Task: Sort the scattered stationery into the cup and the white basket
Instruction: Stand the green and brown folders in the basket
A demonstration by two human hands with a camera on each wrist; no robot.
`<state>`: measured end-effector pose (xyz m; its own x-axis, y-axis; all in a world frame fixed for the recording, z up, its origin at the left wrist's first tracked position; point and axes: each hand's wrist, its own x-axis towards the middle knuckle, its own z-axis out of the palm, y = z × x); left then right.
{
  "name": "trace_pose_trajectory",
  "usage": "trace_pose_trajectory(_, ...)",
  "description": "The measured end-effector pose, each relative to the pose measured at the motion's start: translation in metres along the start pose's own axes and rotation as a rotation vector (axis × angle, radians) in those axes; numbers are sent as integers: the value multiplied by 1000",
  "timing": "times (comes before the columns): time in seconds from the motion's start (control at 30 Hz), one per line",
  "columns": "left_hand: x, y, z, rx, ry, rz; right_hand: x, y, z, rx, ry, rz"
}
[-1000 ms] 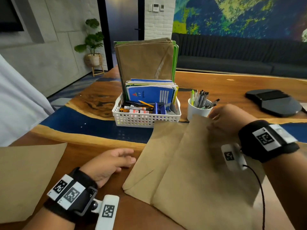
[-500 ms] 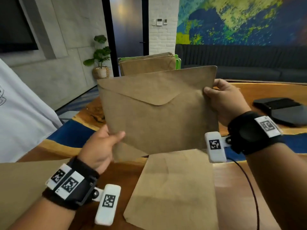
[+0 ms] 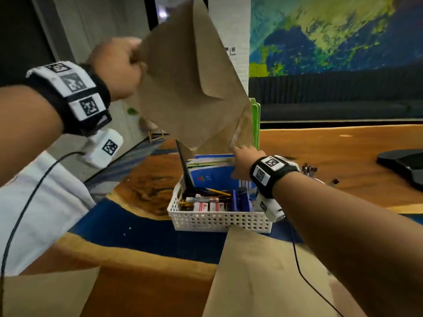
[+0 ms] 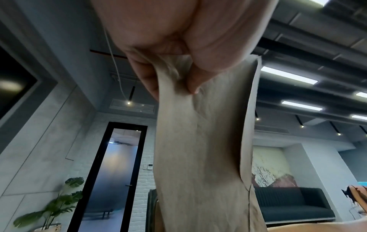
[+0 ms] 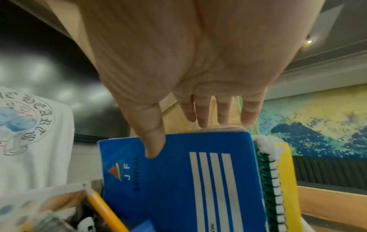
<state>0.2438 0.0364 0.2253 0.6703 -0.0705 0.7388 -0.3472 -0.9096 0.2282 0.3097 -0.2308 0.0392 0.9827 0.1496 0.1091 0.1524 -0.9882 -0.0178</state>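
My left hand (image 3: 119,65) is raised at the upper left and pinches a corner of a brown envelope (image 3: 190,83), which hangs tilted above the white basket (image 3: 219,219). In the left wrist view the envelope (image 4: 198,157) runs down from the pinching fingers (image 4: 147,78). My right hand (image 3: 242,161) reaches into the basket. Its thumb (image 5: 154,146) lies on the cover of a blue notebook (image 5: 198,180) and its fingers (image 5: 204,119) go behind the stack. Pens (image 3: 309,168) show past my right wrist; the cup itself is hidden.
Pencils, small boxes and a blue item fill the basket's front; upright brown envelopes and green folders (image 3: 255,124) stand at its back. Two more brown envelopes (image 3: 263,277) (image 3: 45,294) lie near me. A black device (image 3: 405,165) sits right; a person in white (image 3: 45,213) stands left.
Both hands held the envelope in front of me before. Now my left hand alone has swung it up high, and my right hand has let go and moved to the notebooks in the basket.
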Motion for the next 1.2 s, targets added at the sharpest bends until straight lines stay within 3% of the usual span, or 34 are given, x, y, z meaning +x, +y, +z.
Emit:
trace_pose_trajectory(0.1, 24, 3, 13, -14, 5, 73, 26, -1, 12, -1, -88, 14)
trace_pose_trajectory(0.2, 38, 0, 12, 14, 66, 105, 36, 2, 27, -62, -24, 23)
trace_pose_trajectory(0.47, 53, -71, 12, 70, 45, -3, 41, 2, 53, -44, -112, 34)
trace_pose_trajectory(0.63, 18, -27, 17, 16, -10, 31, 44, 3, 52, -36, -159, 2)
trace_pose_trajectory(0.77, 20, -15, 44, -30, -30, 72, 44, 5, 53, -20, -176, -23)
trace_pose_trajectory(1.1, 12, 18, 114, 95, -343, 173, 44, 7, 52, -42, -185, -65)
trace_pose_trajectory(1.2, 12, 19, 130, 84, -340, 175, 46, 6, 52, -66, -190, -90)
